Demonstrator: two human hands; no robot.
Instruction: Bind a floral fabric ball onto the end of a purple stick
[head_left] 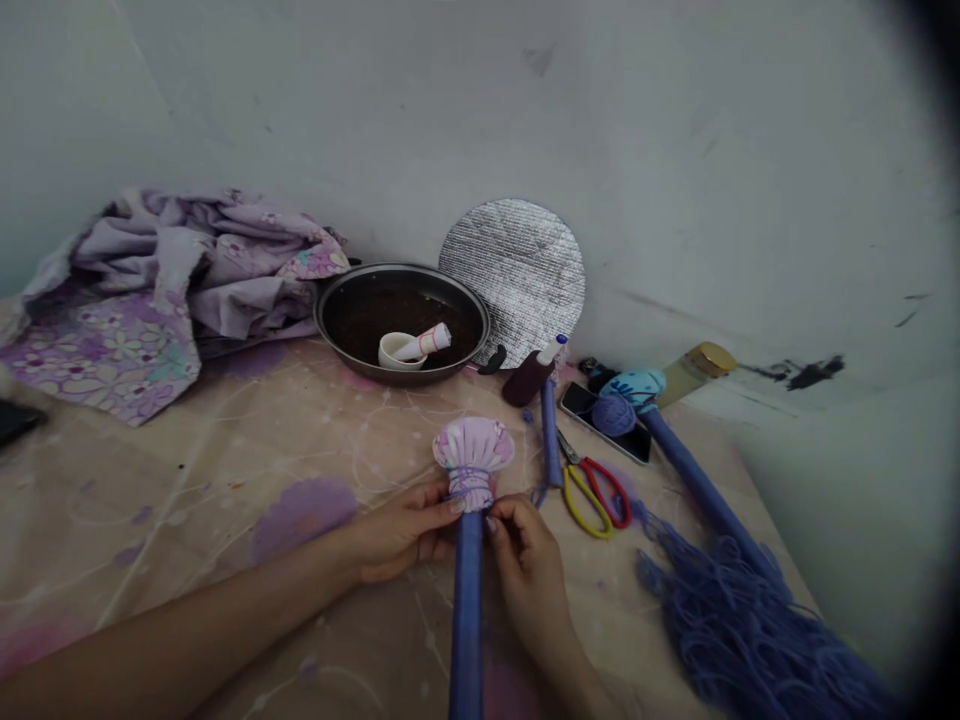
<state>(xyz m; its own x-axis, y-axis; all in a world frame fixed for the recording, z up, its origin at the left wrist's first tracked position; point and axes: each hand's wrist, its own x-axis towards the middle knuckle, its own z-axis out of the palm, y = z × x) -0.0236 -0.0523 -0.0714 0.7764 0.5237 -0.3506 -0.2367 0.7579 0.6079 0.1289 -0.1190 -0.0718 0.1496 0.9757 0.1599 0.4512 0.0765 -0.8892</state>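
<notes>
A blue stick [466,610] runs up from the bottom edge and ends in a round head wrapped in lilac flowered cloth [474,447], tied at the neck with purple yarn. My left hand [401,532] pinches the stick just under the tied neck from the left. My right hand [527,562] has its fingertips closed against the same spot from the right. Both hands rest low over the stained table.
Yellow-and-red scissors [596,492], a short blue stick [550,433], a phone [600,415] with a yarn ball, a second blue stick with a teal head [636,386] and a yarn mass [739,625] lie right. A dark pan [402,318], foil disc [511,263] and crumpled cloth [157,290] sit behind.
</notes>
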